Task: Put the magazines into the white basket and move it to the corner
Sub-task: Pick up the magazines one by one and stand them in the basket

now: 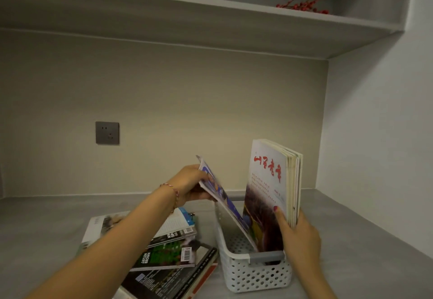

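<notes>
A white perforated basket [255, 275] with a grey handle stands on the grey counter at lower centre right. My right hand [297, 235] grips a bunch of upright magazines [269, 181], red lettering on the front cover, standing in the basket's right side. My left hand [189, 184] holds a blue-covered magazine [222, 195] by its top edge; it leans with its lower end inside the basket. A loose pile of magazines [168, 256] lies flat on the counter left of the basket, partly under my left forearm.
The grey counter [46, 223] runs back to a beige wall with a dark power socket [107, 132]. A white side wall closes the far right corner [318, 188]. Shelves hang overhead, one holding a red berry branch [302, 3].
</notes>
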